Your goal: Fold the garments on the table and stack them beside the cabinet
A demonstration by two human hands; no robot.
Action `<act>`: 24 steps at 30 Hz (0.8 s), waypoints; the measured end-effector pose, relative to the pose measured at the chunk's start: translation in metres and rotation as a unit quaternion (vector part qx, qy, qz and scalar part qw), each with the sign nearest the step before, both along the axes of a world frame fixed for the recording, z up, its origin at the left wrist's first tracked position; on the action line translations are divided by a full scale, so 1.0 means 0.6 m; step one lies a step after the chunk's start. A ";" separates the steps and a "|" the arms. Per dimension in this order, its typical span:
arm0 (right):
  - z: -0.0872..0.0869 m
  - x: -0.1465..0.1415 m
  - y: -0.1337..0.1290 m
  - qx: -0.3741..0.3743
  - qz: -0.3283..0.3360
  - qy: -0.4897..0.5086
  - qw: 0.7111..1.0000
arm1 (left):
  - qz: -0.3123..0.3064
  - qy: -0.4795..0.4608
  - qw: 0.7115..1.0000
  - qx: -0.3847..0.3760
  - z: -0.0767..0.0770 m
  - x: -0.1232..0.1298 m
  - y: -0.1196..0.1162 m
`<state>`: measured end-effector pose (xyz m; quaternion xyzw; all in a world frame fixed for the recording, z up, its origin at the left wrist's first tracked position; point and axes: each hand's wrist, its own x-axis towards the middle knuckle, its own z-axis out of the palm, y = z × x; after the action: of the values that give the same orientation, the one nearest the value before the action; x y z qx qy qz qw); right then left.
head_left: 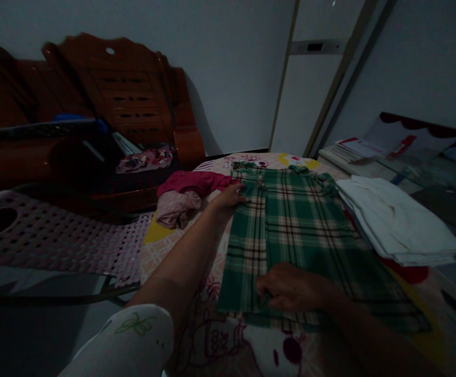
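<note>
Here's the table, its printed cover running under everything, and across the middle lies the green plaid garment, top towards the far edge, hem near the near edge. That hem spreads widest at the right; a hard pull leftward could drag this corner crooked. Over by the right edge sits the folded white cloth, just beside the plaid: a wide sweep of the right arm could knock its layers askew. On the left edge, the magenta clothing bunches close to the left forearm, where a careless elbow might push it off.

Now the hands! The right hand is curled nearly closed near the hem, apparently pinching cloth by the lengthwise seam; uneven tension there could pucker it. The left hand, half curled, touches the upper left side; whether it pinches, I can't tell. A loose hold could let that side slip.
</note>
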<state>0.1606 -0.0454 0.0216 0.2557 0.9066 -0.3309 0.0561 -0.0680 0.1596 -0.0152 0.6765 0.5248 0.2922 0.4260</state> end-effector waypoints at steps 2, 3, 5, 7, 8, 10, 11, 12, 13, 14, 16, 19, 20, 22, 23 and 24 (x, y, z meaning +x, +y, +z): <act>0.001 -0.002 0.005 -0.035 -0.002 0.000 0.999 | -0.017 -0.030 0.999 -0.025 0.001 -0.001 0.000; 0.002 -0.004 0.008 -0.056 -0.004 0.000 0.998 | -0.023 -0.042 0.998 -0.035 0.002 -0.002 0.000; 0.001 -0.005 0.011 -0.092 -0.005 0.003 0.996 | -0.033 -0.058 0.997 -0.046 0.002 -0.004 0.000; -0.003 -0.006 0.013 -0.112 0.000 0.010 0.994 | -0.038 -0.055 0.997 -0.046 0.002 -0.007 0.001; -0.005 -0.006 0.012 -0.117 0.003 0.012 0.993 | -0.040 -0.047 0.997 -0.042 0.003 -0.008 0.002; -0.010 -0.007 0.012 -0.122 0.005 0.018 0.992 | -0.043 -0.012 0.999 -0.025 0.005 -0.010 0.003; -0.013 -0.007 0.012 -0.130 0.003 0.023 0.991 | -0.045 0.017 0.999 -0.009 0.006 -0.010 0.004; -0.015 -0.006 0.012 -0.144 -0.003 0.031 0.989 | -0.043 0.055 0.997 0.015 0.009 -0.009 0.004; -0.017 -0.006 0.013 -0.162 -0.013 0.045 0.986 | -0.033 0.101 0.993 0.045 0.011 -0.007 0.003; -0.018 -0.006 0.014 -0.181 -0.032 0.063 0.981 | -0.017 0.150 0.985 0.083 0.014 -0.004 0.003; -0.019 -0.006 0.018 -0.193 -0.096 0.110 0.970 | 0.025 0.232 0.958 0.169 0.021 0.007 0.001; -0.017 -0.006 0.024 -0.121 -0.211 0.134 0.961 | 0.034 0.266 0.929 0.253 0.032 0.031 0.000; -0.017 -0.006 0.026 -0.082 -0.235 0.117 0.961 | 0.022 0.264 0.929 0.259 0.035 0.042 0.000; -0.019 -0.005 0.028 0.001 -0.248 0.056 0.967 | 0.012 0.266 0.933 0.241 0.037 0.064 0.004; -0.021 -0.003 0.028 0.040 -0.244 0.022 0.969 | 0.021 0.274 0.935 0.224 0.037 0.075 0.007; -0.024 -0.002 0.027 0.074 -0.237 -0.007 0.969 | 0.036 0.284 0.937 0.202 0.036 0.086 0.012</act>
<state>0.1596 -0.0290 0.0072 0.4690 0.8416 -0.2653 -0.0367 -0.0164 0.1668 0.0061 0.7836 0.5780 0.2032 0.1030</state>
